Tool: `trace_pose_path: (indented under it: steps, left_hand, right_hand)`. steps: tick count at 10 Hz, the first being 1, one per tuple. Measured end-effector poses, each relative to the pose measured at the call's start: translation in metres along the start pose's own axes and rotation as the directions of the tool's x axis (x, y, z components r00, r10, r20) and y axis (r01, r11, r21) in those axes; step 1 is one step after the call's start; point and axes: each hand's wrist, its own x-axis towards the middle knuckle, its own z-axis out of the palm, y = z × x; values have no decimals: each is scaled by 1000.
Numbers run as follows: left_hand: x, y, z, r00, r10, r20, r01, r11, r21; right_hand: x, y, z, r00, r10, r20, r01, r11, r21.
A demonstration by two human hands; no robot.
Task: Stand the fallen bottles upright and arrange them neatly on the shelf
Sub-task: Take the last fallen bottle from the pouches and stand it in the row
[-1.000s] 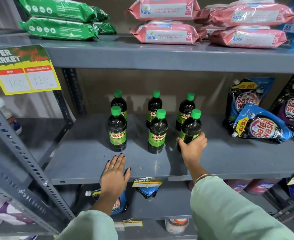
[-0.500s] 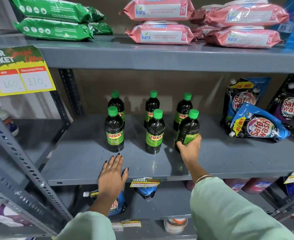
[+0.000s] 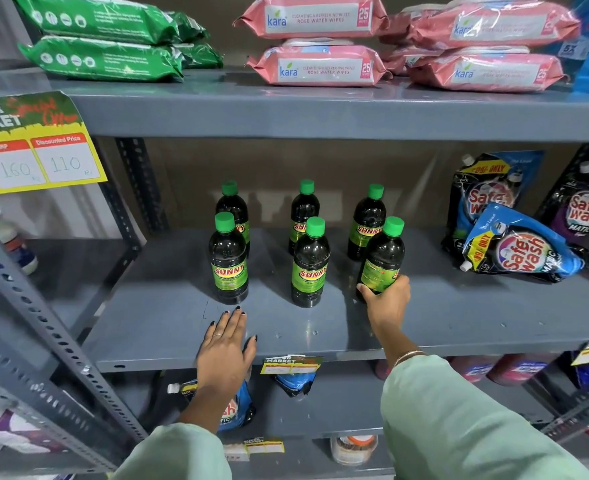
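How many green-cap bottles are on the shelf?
6: back row left, middle, right; front row left, middle, right, held by right hand.

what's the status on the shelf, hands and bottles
Right hand gripping front-right bottle, tilted. Left hand flat on shelf, empty. Other five bottles upright, two rows. Nothing in the way.

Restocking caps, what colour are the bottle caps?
Green, on all six bottles; the cap in the head view shows it best.
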Motion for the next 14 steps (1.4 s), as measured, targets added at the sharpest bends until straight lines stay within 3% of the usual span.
trace_pose_path:
  steps: [2, 5, 6, 8, 14]
  left_hand:
    - [0, 1, -1, 1000, -6, 5, 6, 1000, -7]
    - [-1, 1, -3, 1000, -13, 1, 13, 1000, -14]
    - [-1, 1, -1, 1000, -10, -1, 10, 1000, -13]
    - [-2, 1, -4, 1000, -17, 16, 18, 999, -29]
    - [-1, 1, -2, 1000, -20, 0, 20, 999, -37]
  right_hand:
    - [1, 4, 1, 998, 10, 56, -12, 999, 30]
    - [4, -3, 2, 999, 11, -36, -13, 999, -45]
    - [5, 2, 3, 999, 5, 33, -6, 1000, 22]
    - [7, -3, 0, 1000, 11, -25, -11, 1000, -22]
    - [12, -6, -6, 998, -24, 52, 24, 1000, -7]
